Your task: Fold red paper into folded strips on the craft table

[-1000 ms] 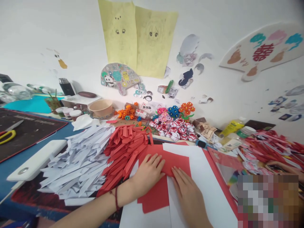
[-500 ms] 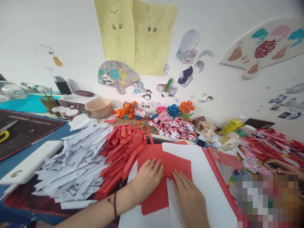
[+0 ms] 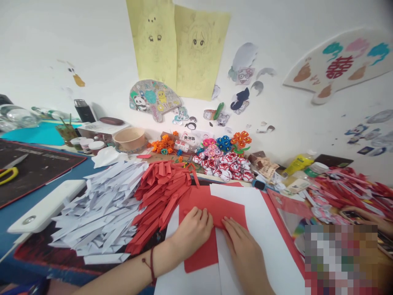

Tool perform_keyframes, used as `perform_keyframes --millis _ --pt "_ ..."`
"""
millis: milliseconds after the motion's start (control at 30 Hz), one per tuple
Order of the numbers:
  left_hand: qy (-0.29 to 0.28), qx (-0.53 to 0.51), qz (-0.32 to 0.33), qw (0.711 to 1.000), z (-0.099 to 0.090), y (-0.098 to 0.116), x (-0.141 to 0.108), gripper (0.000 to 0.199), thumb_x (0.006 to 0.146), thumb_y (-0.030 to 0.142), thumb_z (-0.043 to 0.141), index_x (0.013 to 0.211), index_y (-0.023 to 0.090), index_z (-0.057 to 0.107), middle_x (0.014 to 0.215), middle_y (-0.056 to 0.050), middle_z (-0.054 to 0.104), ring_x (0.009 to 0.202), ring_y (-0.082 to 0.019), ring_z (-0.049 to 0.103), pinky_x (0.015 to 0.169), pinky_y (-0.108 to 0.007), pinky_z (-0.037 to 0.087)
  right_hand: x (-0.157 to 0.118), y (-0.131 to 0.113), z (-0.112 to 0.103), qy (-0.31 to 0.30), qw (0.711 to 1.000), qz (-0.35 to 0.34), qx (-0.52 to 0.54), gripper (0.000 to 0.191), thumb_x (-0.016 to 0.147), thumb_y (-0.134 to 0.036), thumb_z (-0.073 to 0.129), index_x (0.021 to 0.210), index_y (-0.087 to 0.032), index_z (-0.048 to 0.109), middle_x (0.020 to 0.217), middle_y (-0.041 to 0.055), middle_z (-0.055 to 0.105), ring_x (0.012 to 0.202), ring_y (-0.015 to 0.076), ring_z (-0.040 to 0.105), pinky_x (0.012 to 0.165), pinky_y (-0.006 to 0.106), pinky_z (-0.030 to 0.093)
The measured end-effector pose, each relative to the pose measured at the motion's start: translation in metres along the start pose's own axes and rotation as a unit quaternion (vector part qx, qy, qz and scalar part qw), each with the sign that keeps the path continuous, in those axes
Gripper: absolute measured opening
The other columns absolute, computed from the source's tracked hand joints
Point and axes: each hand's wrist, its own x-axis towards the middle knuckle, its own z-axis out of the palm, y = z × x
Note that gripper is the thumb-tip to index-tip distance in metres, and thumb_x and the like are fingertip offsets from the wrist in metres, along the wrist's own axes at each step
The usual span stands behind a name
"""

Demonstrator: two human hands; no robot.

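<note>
A sheet of red paper (image 3: 201, 256) lies over white sheets (image 3: 260, 229) in front of me, its upper part folded or overlapping. My left hand (image 3: 195, 229), with a dark red cord bracelet on its wrist, has its fingers bent and closed on the paper's middle edge. Close beside it, my right hand (image 3: 242, 246) grips the same edge, fingers together on top; its thumb is partly hidden. To the left are a heap of folded red paper strips (image 3: 162, 184) and a larger heap of folded white paper strips (image 3: 101, 209).
A white power bank (image 3: 46, 207) with a cable lies left of the heaps, and yellow-handled scissors (image 3: 9, 175) farther left. Red-and-white paper flowers (image 3: 229, 166) and a beige bowl (image 3: 129, 139) stand along the wall. At right, another person's hand (image 3: 373, 219) is near a phone.
The fingers of my left hand have curled in more, and its wrist has shifted slightly. My right hand stays almost where it was on the red paper. The view has shifted slightly.
</note>
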Motion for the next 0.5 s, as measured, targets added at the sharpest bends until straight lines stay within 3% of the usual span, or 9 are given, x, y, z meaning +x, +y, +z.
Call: perform_keyframes --millis 133,200,333,433,500 --pt "0.028 -0.046 -0.046 0.998 -0.009 -0.004 0.001 0.024 0.094 0.021 0.041 0.111 0.011 0.056 0.106 -0.014 0.064 0.092 -0.024 0.059 0.082 -0.04 0.041 0.003 0.0 -0.008 -0.004 0.999 0.024 0.041 0.034 0.093 -0.027 0.046 0.123 -0.02 0.059 0.121 0.0084 0.064 0.114 0.028 0.059 0.094 0.046 0.049" --pt "0.054 -0.076 -0.068 0.993 -0.023 -0.008 -0.002 0.026 0.095 0.023 0.04 0.113 0.015 0.056 0.111 -0.012 0.064 0.098 -0.024 0.058 0.086 -0.042 0.04 0.006 0.0 -0.016 0.004 0.997 0.035 0.061 0.036 0.092 -0.029 0.047 0.126 -0.02 0.056 0.125 0.0089 0.061 0.117 0.0275 0.055 0.097 0.047 0.047" --pt "0.104 -0.163 -0.075 0.978 -0.089 -0.016 -0.019 0.033 0.097 0.024 0.033 0.122 0.025 0.055 0.119 -0.006 0.063 0.103 -0.018 0.058 0.087 -0.039 0.043 0.014 0.003 -0.031 0.004 0.994 0.066 0.093 0.036 0.093 -0.03 0.045 0.126 -0.022 0.055 0.128 0.0085 0.059 0.121 0.0267 0.051 0.1 0.048 0.044" --pt "0.092 -0.188 -0.034 0.977 -0.142 -0.011 -0.046 0.042 0.098 0.027 0.025 0.13 0.038 0.05 0.116 -0.001 0.065 0.106 -0.018 0.058 0.086 -0.04 0.048 0.02 0.006 -0.031 -0.016 0.992 0.068 0.109 0.031 0.093 -0.03 0.043 0.117 -0.023 0.061 0.125 0.0078 0.061 0.118 0.0271 0.054 0.099 0.049 0.045" --pt "0.085 -0.162 -0.027 0.983 -0.156 -0.002 -0.068 0.044 0.097 0.037 0.022 0.131 0.04 0.05 0.106 -0.003 0.069 0.102 -0.023 0.062 0.077 -0.044 0.053 0.021 0.009 -0.025 -0.029 0.991 0.069 0.111 0.03 0.093 -0.03 0.043 0.113 -0.022 0.065 0.123 0.0087 0.062 0.115 0.0278 0.055 0.099 0.05 0.045"
